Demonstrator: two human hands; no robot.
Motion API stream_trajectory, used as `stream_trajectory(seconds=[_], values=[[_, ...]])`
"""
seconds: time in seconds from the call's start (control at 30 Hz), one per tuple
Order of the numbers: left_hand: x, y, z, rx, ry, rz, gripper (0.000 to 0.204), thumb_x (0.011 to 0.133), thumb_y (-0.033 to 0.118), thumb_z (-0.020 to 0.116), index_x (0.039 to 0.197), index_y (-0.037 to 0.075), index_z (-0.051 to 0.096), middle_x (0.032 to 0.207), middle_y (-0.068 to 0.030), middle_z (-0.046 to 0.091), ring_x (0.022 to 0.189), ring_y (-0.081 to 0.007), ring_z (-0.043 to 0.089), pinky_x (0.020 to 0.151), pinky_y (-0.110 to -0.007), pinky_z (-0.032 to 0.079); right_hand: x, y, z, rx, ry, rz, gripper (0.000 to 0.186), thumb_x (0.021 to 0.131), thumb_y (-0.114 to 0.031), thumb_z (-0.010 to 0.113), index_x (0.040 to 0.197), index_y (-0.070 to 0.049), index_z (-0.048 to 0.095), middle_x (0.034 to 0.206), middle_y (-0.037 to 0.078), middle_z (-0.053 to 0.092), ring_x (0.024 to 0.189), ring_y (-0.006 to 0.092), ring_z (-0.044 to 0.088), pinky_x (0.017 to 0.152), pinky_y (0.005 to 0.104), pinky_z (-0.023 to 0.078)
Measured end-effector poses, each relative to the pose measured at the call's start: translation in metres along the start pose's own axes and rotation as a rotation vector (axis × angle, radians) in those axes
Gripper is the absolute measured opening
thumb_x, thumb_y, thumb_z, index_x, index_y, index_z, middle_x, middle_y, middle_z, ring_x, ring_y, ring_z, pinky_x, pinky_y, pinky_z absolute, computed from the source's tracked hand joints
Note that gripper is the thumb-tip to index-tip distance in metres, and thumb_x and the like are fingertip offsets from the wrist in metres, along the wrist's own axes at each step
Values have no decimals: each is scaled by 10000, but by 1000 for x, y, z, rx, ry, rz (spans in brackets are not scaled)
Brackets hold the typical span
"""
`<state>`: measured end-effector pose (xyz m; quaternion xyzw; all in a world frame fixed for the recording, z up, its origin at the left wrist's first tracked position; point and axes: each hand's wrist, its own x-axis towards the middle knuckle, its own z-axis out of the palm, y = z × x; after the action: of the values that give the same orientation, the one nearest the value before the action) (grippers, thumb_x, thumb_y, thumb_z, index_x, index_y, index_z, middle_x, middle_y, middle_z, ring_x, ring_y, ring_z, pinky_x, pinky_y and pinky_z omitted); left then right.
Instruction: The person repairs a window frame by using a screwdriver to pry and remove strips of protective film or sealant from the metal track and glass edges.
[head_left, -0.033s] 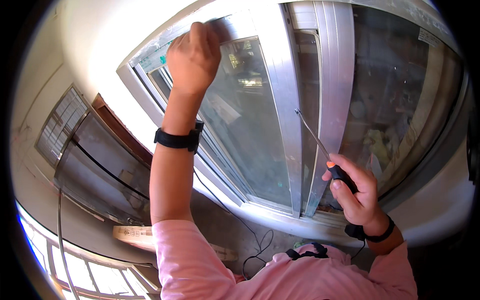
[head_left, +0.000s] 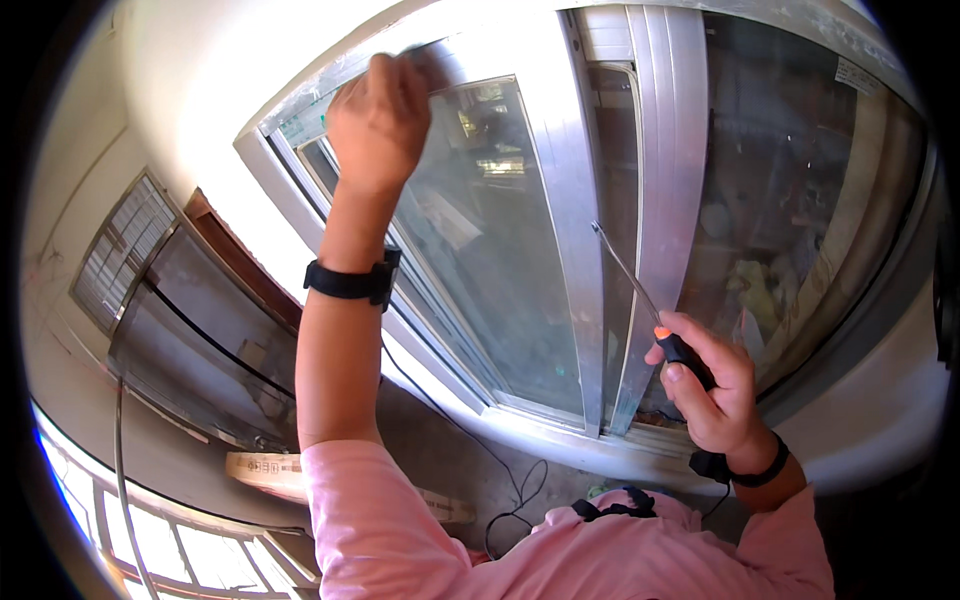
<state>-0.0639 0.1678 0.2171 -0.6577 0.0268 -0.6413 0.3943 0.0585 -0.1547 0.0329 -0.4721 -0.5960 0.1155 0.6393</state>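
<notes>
My right hand (head_left: 705,385) is wrapped round the black and orange handle of a screwdriver (head_left: 630,270). Its thin metal shaft points up and to the left, with the tip in front of the silver upright of a sliding window (head_left: 560,180). My left hand (head_left: 380,125) is raised to the window's top rail (head_left: 480,50), fingers curled closed. A dark, blurred patch shows beside its fingertips; whether it is a held thing or a shadow is unclear. The left palm and most fingertips are hidden behind the back of the hand.
A second glass pane (head_left: 790,190) stands at the right. A black cable (head_left: 450,415) hangs below the sill and loops on the floor. At the left, a large framed panel (head_left: 215,335) leans near a brown cardboard piece (head_left: 265,470).
My left hand has shifted slightly left and down along the top rail. The right hand and the screwdriver have hardly moved.
</notes>
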Motion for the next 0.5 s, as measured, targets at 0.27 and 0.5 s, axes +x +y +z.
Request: stream_trajectory(seconds=[0.27, 0.5], values=[[-27, -26, -27, 39, -61, -477, 139, 913, 113, 605, 804, 36, 565, 540, -119, 567, 440, -232, 562, 449, -341, 454, -8, -2, -6, -29, -3, 13, 409, 875, 38, 537, 1284, 56, 521, 1024, 153, 656, 866, 163, 650, 751, 268, 496], [-3, 4, -32, -1164, 80, -942, 195, 1025, 166, 453, 913, 37, 548, 879, -96, 590, 741, -148, 576, 523, -249, 400, -9, 6, -3, -4, -36, 37, 401, 876, 50, 529, 1277, 59, 524, 1029, 149, 656, 870, 177, 658, 757, 280, 502]])
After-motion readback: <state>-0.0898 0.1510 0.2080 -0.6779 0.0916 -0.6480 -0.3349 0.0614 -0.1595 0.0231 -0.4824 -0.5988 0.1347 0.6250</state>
